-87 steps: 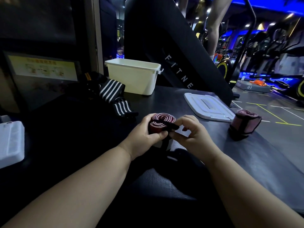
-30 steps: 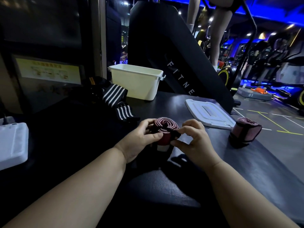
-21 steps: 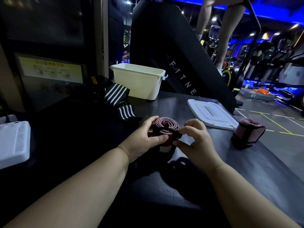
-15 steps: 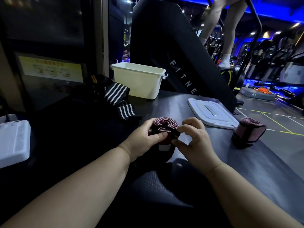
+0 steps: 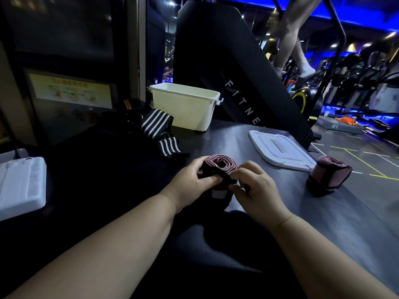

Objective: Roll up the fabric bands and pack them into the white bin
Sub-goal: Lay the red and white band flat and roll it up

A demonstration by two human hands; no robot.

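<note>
The dark red roll [image 5: 218, 164] stands on end near the middle of the tabletop [image 5: 226, 137], its spiral edge facing up, held between both hands. The left hand [image 5: 190, 184] grips its left side, fingers behind and thumb in front. The right hand [image 5: 255, 190] pinches the black strap end [image 5: 225, 177], which crosses the roll's near top edge. Below the strap a white label [image 5: 219, 194] shows on the roll's near face.

Compared with half a second ago, the roll, the strap end and both grips look the same. Nearly three seconds ago the hands already held the roll this way, in about the same spot.

A second roll [image 5: 328, 176] lies well apart to the right, and the lid [image 5: 280, 148] lies flat between it and the bin; both are where they were. The white bin [image 5: 183, 108] stands open at the far edge, apart from the hands; what is inside it cannot be seen. Black striped bands [image 5: 158, 124] lie unrolled just left of the bin, unchanged. A white box [image 5: 21, 182] sits at the far left. Behind the tabletop, a person's legs [image 5: 289, 39] on the black machine [image 5: 216, 61] have shifted.
</note>
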